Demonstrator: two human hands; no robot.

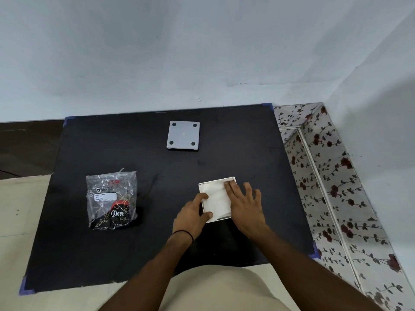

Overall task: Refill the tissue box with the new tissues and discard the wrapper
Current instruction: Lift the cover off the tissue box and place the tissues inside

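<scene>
The white tissue box [216,199] lies open near the right of the black mat [112,254], white tissues seated inside. It is steadied at its left edge by the left hand [192,215], while the right hand [243,204] is pressed flat, fingers spread, onto the tissues. The base panel [183,135] (four dark pads up) waits farther off, unfitted; the emptied-looking wrapper [112,199] at left is yet to be discarded
</scene>
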